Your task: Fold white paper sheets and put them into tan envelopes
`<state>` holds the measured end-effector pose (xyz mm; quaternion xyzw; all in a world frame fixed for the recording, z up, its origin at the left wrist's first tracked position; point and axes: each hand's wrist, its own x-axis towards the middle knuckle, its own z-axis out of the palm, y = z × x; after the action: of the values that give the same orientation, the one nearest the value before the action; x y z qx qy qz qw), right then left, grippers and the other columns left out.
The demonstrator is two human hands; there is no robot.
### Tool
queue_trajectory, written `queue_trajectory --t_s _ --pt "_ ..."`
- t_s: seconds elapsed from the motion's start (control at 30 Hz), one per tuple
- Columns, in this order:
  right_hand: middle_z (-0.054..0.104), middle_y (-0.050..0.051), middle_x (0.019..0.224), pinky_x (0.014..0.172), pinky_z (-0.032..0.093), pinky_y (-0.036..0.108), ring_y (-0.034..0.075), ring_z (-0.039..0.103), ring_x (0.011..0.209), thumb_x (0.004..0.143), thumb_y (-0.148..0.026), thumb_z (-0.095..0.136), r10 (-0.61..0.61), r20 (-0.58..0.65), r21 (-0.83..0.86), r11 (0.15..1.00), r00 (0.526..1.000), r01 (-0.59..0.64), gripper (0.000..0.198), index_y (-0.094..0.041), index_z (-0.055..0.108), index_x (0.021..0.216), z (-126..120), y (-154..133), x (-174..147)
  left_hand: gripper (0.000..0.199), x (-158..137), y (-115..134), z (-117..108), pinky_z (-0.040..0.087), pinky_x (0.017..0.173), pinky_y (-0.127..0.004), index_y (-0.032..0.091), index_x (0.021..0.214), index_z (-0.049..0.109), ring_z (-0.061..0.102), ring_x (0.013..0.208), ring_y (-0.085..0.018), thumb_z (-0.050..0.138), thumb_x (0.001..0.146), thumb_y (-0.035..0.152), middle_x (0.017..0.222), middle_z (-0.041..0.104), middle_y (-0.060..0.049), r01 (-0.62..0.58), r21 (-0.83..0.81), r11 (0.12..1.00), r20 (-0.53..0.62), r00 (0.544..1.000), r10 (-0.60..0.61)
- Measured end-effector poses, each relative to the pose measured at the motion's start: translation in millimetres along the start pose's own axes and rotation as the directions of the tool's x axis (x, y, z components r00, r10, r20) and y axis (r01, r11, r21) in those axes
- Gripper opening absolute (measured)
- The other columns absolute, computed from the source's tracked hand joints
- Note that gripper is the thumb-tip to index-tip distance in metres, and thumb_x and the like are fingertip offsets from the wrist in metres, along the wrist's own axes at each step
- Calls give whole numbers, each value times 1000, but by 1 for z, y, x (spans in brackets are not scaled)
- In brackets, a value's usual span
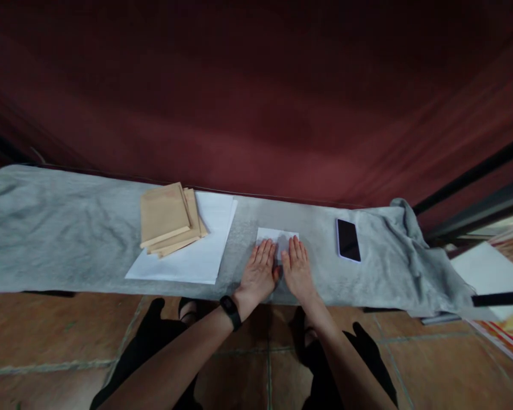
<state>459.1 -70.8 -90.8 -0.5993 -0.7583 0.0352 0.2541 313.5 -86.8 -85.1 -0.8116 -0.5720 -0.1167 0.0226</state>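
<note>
Your left hand (pixel 259 272) and right hand (pixel 297 273) lie flat, fingers straight | white paper (pixel 277 233) beneath, perhaps folded | phone (pixel 348 240) rightward

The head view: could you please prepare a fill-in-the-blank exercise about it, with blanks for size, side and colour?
1. The left hand and the right hand rest on the ____ white paper, not the large one.
2. The wristband is worn on the person's ____ side.
3. The phone lies to the ____ of both hands.
4. The stack on the large one is ____.

Missing words: small; left; right; brown.
</note>
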Motion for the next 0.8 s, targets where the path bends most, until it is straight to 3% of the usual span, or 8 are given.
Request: queue_trajectory --t_s 0.13,0.27,0.63,0.8 --pt "36 19 162 123 30 50 26 28 154 108 -46 15 -29 101 88 996 994 20 66 -6 40 154 7 -4 10 59 3 2 0 24 126 -46 1 153 39 30 153 -29 37 99 26 162 35 -20 -30 28 999 58 998 28" --pt "41 19 159 125 26 49 26 29 153 108 -47 11 -38 169 58 998 985 28 70 -3 46 150 10 -4 11 60 4 5 -2 25 125 -47 2 154 38 30 153 -29 40 96 18 162 35 -21 -32 51 998 82 996 28" --pt "38 14 162 125 26 44 23 33 152 109 -39 17 -52 174 -54 997 983 62 59 -8 42 154 4 1 11 60 22 -13 1 28 124 -44 -1 153 34 30 153 -27 32 98 22 161 36 -22 10 -27 1000 12 1000 -9" --pt "35 12 164 124 24 44 23 30 153 109 -33 21 -21 198 -138 989 980 49 54 -13 40 155 3 -2 16 60 34 -16 7 25 126 -44 4 154 36 29 153 -24 31 96 18 162 37 -17 -29 -20 999 0 1000 29"
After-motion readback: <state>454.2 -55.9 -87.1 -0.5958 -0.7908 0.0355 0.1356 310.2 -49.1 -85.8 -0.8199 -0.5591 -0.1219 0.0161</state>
